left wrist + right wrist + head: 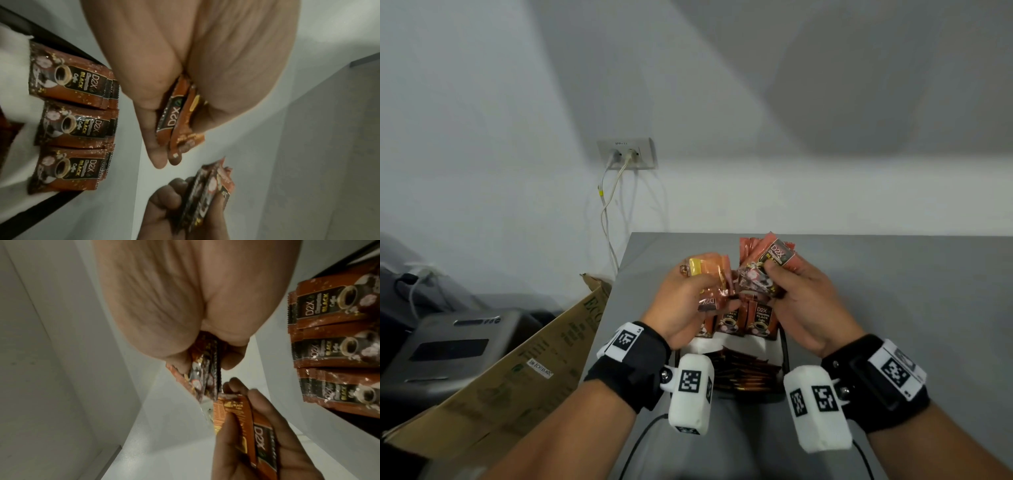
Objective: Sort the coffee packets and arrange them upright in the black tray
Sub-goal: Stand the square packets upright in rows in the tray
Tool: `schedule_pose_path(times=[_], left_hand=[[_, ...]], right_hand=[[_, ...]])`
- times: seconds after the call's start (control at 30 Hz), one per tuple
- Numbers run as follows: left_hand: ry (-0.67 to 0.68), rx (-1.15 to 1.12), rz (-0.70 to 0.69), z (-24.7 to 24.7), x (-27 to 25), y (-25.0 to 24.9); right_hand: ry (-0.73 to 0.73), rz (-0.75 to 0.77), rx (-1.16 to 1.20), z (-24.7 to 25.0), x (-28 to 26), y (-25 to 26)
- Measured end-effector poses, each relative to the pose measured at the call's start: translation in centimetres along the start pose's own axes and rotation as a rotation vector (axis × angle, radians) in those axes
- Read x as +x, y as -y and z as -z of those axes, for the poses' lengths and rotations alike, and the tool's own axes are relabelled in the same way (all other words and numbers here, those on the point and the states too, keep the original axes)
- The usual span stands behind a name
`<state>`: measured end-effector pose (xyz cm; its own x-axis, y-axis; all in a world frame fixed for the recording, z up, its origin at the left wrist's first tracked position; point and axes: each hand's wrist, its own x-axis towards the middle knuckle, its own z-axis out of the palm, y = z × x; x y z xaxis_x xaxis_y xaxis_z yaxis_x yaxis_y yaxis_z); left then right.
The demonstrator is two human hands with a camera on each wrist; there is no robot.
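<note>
Head view: left hand [681, 301] grips a small bunch of coffee packets [710, 274], right hand [796, 291] grips a fanned bunch [767, 260], both above the black tray [785, 356] on the grey table [893, 291]. Left wrist: three upright packet rows [69, 116] stand in the tray (fronts readable). Right wrist: fingers [232, 356] curl round packets.

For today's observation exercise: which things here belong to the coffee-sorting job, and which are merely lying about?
Job:
left hand with its packets
right hand with its packets
upright packets
black tray

Lying about:
cardboard box
wall socket
grey machine
</note>
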<state>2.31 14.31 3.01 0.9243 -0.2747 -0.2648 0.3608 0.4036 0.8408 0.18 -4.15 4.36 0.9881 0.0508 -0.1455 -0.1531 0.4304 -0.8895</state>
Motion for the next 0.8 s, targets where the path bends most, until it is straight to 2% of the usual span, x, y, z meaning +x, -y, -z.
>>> schedule_pose_path(times=[0.1,0.23,0.33,0.4,0.47,0.53,0.57,0.63,0.7,0.8], left_hand=[[0.018,0.157,-0.064,0.1,0.0,0.2],[0.024,0.405,-0.225,-0.1,0.5,0.6],[0.043,0.440,-0.225,-0.4,0.6,0.8],[0.039,0.359,-0.175,-0.4,0.4,0.8],[0.038,0.142,-0.010,-0.2,0.2,0.4],[0.081,-0.062,0.184,0.3,0.1,-0.1],[0.086,-0.115,0.235,0.5,0.1,-0.3],[0.046,-0.137,0.241,0.6,0.2,-0.5],[-0.048,-0.074,0.156,0.6,0.4,-0.5],[-0.147,0.058,-0.029,0.7,0.6,-0.7]], right_hand=[[0.071,-0.019,-0.054,0.5,-0.1,0.6],[0.149,-0.070,-0.077,0.6,-0.1,0.5],[0.164,-0.137,-0.070,0.2,-0.3,-0.2],[0.146,-0.104,-0.059,0.2,-0.3,-0.4],[0.108,-0.011,-0.153,0.6,-0.3,0.0],[0.124,0.159,-0.537,1.4,-0.3,0.7],[0.174,0.219,-0.749,1.7,-0.4,1.2],[0.255,0.262,-0.940,2.1,-0.4,1.5],[0.245,0.255,-0.859,2.7,-0.3,1.1],[0.167,0.110,-0.246,3.3,-0.5,0.7]])
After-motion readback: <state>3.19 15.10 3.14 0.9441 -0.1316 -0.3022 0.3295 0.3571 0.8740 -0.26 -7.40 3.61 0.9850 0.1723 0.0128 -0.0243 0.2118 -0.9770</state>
